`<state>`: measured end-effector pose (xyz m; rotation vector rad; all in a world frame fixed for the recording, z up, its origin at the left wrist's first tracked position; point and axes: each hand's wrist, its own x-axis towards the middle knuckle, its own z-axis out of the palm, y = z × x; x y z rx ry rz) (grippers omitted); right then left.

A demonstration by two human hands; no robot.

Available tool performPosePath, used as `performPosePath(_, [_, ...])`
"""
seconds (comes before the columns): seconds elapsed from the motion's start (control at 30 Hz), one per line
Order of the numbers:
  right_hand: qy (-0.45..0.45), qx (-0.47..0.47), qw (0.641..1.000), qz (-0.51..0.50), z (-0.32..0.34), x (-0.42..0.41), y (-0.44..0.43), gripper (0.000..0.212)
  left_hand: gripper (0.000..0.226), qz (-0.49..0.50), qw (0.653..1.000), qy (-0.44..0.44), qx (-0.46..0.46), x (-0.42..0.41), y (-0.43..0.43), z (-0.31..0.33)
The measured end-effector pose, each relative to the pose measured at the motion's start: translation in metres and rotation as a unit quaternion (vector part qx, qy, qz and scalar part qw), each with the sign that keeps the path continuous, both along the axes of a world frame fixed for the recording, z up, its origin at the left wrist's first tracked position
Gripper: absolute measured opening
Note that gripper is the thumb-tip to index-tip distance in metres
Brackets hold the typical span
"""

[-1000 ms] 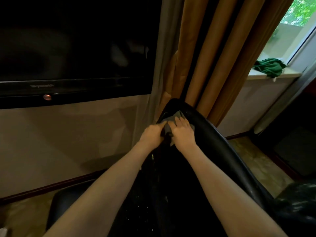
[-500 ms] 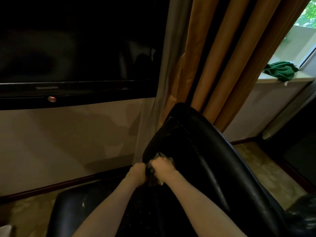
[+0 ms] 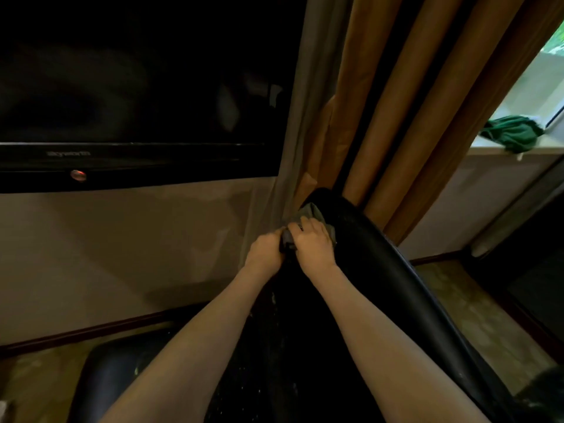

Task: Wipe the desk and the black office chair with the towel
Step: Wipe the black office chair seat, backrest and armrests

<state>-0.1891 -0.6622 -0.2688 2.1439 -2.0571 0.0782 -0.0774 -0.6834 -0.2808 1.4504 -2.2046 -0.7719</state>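
Grey towel (image 3: 310,212) is gripped by fingers of left hand (image 3: 265,250) and right hand (image 3: 314,239) atop black office chair (image 3: 384,257), near Skyworth television (image 3: 137,161).

Light: I see a dim room, daylight only from the window (image 3: 546,77) at upper right.
Shadows: chair (image 3: 381,264) nearly black, detail lost.
Edges: curtain (image 3: 381,117) lines bend; slightly soft.
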Motion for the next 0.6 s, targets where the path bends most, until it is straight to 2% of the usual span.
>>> performPosePath(0.1, [-0.021, -0.020, 0.999, 0.031, -0.030, 0.014, -0.003, 0.040, 0.032, 0.037, 0.998, -0.031, 0.044, 0.005, 0.002, -0.024])
performPosePath(0.17, [-0.029, 0.027, 0.998, 0.044, -0.052, 0.023, 0.001, 0.040, 0.032, 0.037, 0.991, -0.090, 0.089, 0.016, 0.005, -0.043])
performPosePath(0.23, [-0.035, 0.135, 0.989, 0.045, -0.061, 0.038, 0.009, 0.029, 0.033, 0.025, 0.980, -0.147, 0.134, 0.031, 0.009, -0.060])
performPosePath(0.3, [-0.043, 0.207, 0.976, 0.057, -0.069, 0.046, 0.010, 0.031, 0.029, 0.029, 0.968, -0.172, 0.178, 0.044, 0.013, -0.070])
performPosePath(0.37, [-0.064, 0.231, 0.970, 0.049, -0.056, 0.050, 0.007, 0.033, 0.025, 0.044, 0.966, -0.168, 0.190, 0.051, 0.011, -0.066])
performPosePath(0.43, [-0.067, 0.195, 0.977, 0.056, -0.035, 0.050, 0.002, 0.036, 0.024, 0.054, 0.978, -0.139, 0.149, 0.052, 0.004, -0.049])
performPosePath(0.53, [0.002, 0.046, 0.997, 0.066, -0.002, 0.035, -0.012, 0.042, 0.027, 0.063, 0.996, -0.049, 0.045, 0.037, -0.008, -0.008])
performPosePath(0.6, [0.034, -0.011, 0.998, 0.049, 0.014, 0.019, -0.023, 0.045, 0.027, 0.055, 0.998, -0.002, 0.006, 0.019, -0.015, 0.013])
